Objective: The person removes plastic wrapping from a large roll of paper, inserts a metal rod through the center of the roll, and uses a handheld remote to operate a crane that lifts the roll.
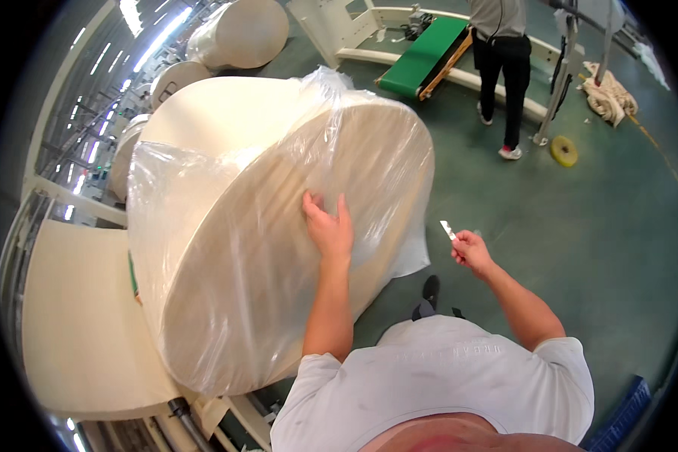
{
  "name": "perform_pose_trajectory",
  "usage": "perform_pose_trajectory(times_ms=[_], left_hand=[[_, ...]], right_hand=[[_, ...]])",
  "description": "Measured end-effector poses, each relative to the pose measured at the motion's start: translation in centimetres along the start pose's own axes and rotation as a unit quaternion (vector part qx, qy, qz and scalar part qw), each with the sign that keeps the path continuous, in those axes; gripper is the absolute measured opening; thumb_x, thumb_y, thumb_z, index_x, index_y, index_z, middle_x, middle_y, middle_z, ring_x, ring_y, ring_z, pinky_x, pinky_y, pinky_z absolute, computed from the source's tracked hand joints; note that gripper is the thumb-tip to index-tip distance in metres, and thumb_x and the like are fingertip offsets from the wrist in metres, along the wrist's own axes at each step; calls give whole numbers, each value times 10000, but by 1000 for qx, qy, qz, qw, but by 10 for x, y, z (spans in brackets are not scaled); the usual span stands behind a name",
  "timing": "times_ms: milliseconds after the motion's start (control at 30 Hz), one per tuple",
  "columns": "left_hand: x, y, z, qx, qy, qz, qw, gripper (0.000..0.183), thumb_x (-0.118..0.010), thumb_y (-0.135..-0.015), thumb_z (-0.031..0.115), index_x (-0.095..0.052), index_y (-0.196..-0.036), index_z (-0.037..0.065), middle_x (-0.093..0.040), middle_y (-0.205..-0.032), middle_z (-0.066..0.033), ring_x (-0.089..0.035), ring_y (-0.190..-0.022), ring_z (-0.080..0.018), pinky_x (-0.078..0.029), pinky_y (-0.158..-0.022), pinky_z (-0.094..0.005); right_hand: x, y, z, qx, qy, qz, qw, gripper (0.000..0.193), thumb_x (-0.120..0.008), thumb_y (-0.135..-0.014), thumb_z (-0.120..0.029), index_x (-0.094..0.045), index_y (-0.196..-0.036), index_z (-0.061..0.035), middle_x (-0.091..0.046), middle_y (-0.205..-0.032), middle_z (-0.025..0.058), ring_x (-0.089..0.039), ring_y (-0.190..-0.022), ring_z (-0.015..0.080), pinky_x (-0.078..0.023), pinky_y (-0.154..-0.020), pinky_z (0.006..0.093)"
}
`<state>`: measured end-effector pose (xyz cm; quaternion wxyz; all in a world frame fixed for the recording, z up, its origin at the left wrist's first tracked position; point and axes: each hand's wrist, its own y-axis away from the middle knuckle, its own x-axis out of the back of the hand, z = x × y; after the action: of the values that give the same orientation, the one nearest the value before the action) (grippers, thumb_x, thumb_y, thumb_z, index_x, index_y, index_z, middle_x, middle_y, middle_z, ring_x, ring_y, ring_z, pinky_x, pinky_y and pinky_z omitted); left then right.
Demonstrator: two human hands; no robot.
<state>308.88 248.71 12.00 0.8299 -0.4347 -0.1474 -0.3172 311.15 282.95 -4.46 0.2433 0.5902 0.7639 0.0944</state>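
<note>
In front of me a huge cream-coloured paper roll (226,102) lies on its side, its round end turned toward me. Clear plastic film (241,301) drapes over that end, wrinkled, with a loose edge hanging at the lower right. My left hand (329,226) reaches against the film near the middle of the end face, thumb and fingers apart, gripping nothing visible. Off to the right of the roll, over the floor, my right hand (471,250) pinches a short silver knife blade (447,229) that points up and left, apart from the film.
Behind and left stand more large rolls (252,34). A cream sheet (90,316) curves down at the left above machine bars. Farther back are a green conveyor belt (427,56) and a standing person (501,68). A yellow tape roll (563,151) and crumpled cloth (610,98) lie on the floor.
</note>
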Motion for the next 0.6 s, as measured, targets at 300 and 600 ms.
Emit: perform_pose_trajectory(times_ms=[300, 600], left_hand=[[-175, 56, 37, -296, -52, -320, 898, 105, -625, -910, 140, -652, -860, 51, -692, -747, -145, -706, -670, -327, -535, -572, -464], [-347, 80, 86, -189, 16, -583, 790, 186, -590, -974, 245, -682, -983, 83, -716, -873, -183, -696, -813, -428, -547, -714, -551]], right_hand=[[56, -28, -98, 152, -63, 124, 979, 77, -648, -1003, -136, -582, -1006, -94, -618, -724, -4, -531, -554, 68, -405, -499, 222], [172, -119, -122, 142, -37, 105, 984, 125, -708, -939, -53, -603, -1007, -58, -614, -778, -17, -554, -626, 47, -438, -546, 218]])
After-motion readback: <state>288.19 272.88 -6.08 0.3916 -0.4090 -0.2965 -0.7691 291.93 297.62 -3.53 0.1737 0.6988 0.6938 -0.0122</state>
